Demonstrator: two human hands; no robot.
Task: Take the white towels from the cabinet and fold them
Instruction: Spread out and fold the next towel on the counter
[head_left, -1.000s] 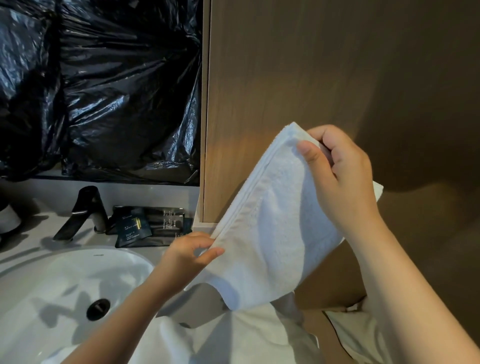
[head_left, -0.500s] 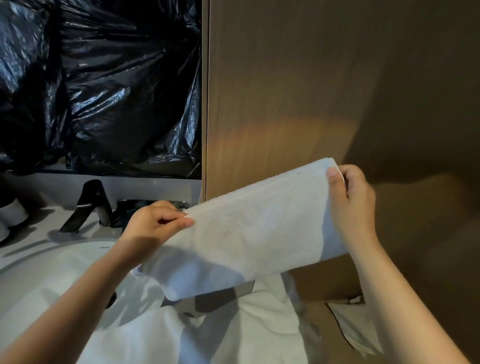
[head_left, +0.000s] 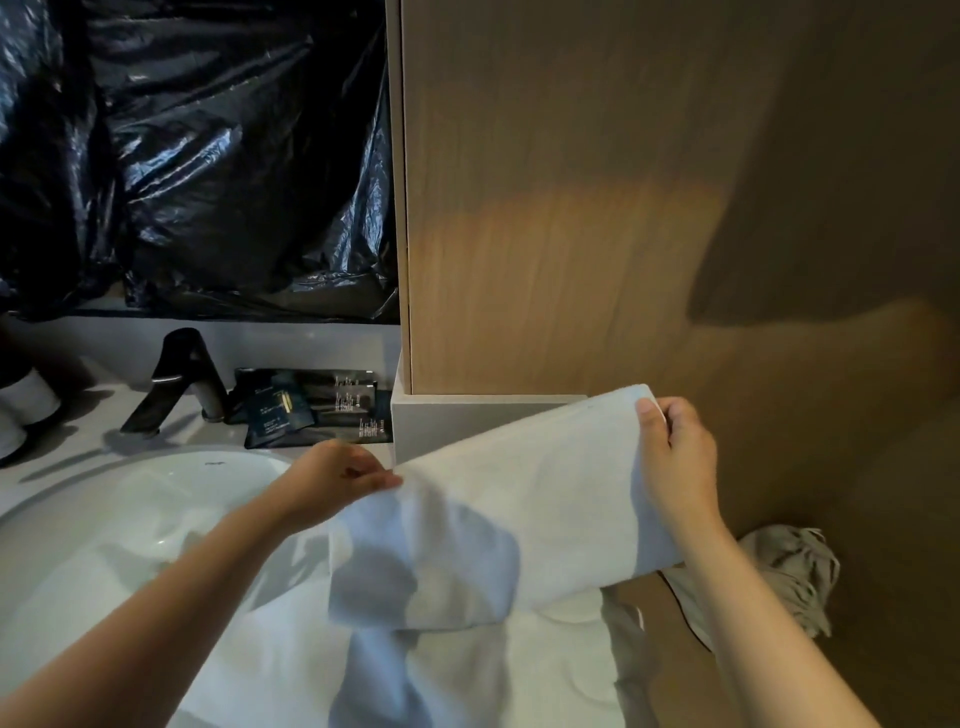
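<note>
Both hands, left (head_left: 332, 480) & right (head_left: 675, 467), pinch white towel (head_left: 519, 499) ends.

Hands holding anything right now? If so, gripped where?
Yes: one folded white towel; left hand pinches its upper left corner, right hand pinches the upper right corner.

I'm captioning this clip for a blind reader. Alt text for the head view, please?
A left hand and right hand pinch a white towel by its top corners over other towels. A sink and black tap sit left, a wooden cabinet behind.
</note>
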